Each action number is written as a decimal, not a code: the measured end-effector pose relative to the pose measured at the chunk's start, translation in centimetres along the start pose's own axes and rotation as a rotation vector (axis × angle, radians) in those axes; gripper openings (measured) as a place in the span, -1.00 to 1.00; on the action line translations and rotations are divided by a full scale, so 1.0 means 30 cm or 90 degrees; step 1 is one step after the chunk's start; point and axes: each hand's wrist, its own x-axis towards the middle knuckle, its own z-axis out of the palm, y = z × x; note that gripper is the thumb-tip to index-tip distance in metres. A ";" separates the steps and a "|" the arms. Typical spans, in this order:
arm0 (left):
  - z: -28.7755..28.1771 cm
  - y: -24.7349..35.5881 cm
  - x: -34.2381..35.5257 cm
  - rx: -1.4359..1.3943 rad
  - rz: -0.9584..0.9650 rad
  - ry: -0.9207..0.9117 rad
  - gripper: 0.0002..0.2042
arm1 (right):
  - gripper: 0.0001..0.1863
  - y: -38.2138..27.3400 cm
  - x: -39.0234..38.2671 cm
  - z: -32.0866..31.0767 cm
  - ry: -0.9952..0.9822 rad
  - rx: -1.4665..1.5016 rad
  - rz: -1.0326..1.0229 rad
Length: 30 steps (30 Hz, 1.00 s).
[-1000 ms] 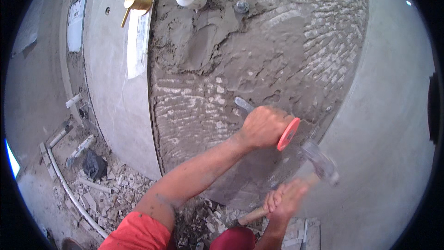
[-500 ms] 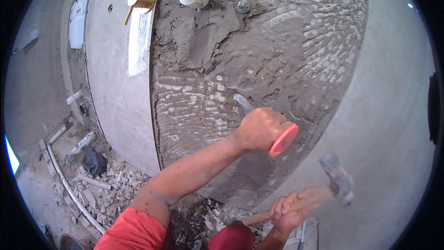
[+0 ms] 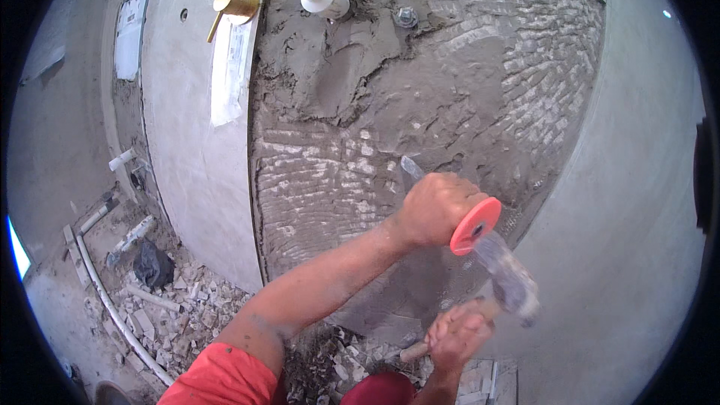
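Observation:
A chisel (image 3: 410, 167) with a round orange hand guard (image 3: 478, 226) is gripped in my left hand (image 3: 439, 210). Its metal tip points up and to the left, against the grey mortar-covered wall patch (image 3: 450, 90). My right hand (image 3: 459, 336) is wrapped round the wooden handle of a hammer (image 3: 517, 289). Motion smears the hammer head, which is right beside the guard and the chisel's struck end; I cannot tell whether they touch. Ridged mortar lines surround the chisel, with pale streaks showing through.
A gold mixer tap (image 3: 236, 5), a white plastic fitting (image 3: 325, 0) and a metal fitting (image 3: 406, 17) stick out near the top. Smooth grey wall (image 3: 622, 180) lies to the right. Rubble (image 3: 199, 292), a white pipe (image 3: 112, 306) and a black bag (image 3: 154, 264) are at lower left.
The hammer has swung left toward the chisel's guard end, with my right hand slightly lower. My left hand still holds the chisel in about the same place, while the view has shifted slightly.

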 end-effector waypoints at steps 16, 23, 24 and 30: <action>0.066 -0.019 0.005 0.068 0.002 0.000 -0.79 | -0.35 0.118 0.014 -0.055 0.023 0.377 -0.101; 0.046 -0.037 -0.010 0.156 -0.027 -0.056 -0.84 | -0.38 -0.012 0.069 -0.028 0.009 0.242 0.130; 0.062 -0.033 -0.002 0.166 -0.022 -0.050 -0.84 | -0.40 -0.030 0.055 -0.022 0.052 0.385 0.103; 0.085 -0.030 0.002 0.163 -0.017 -0.029 -0.85 | -0.38 0.009 0.131 0.015 -0.043 0.218 0.047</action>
